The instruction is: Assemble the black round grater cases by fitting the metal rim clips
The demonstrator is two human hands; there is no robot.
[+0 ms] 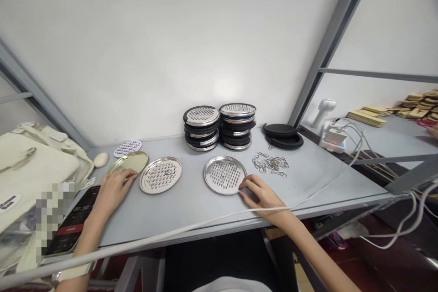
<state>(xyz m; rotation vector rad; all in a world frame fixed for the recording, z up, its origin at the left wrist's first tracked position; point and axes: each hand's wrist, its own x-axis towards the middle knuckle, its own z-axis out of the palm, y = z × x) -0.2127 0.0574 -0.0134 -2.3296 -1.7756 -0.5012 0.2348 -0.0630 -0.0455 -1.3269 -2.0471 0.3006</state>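
Note:
My right hand has its fingertips and thumb at the right rim of a round silver grater plate, which lies flat on the table. My left hand lies over the near edge of a gold-coloured round plate, fingers loosely bent. Its fingertips come close to the left rim of a second silver grater plate. Behind the gold plate lies a white disc with purple-edged holes. A heap of small metal clips is beyond my right hand.
Two stacks of grater plates with black rings stand against the wall. Black rings lie right of them. A phone, a cream bag and a white oval object are left. A white cable crosses in front.

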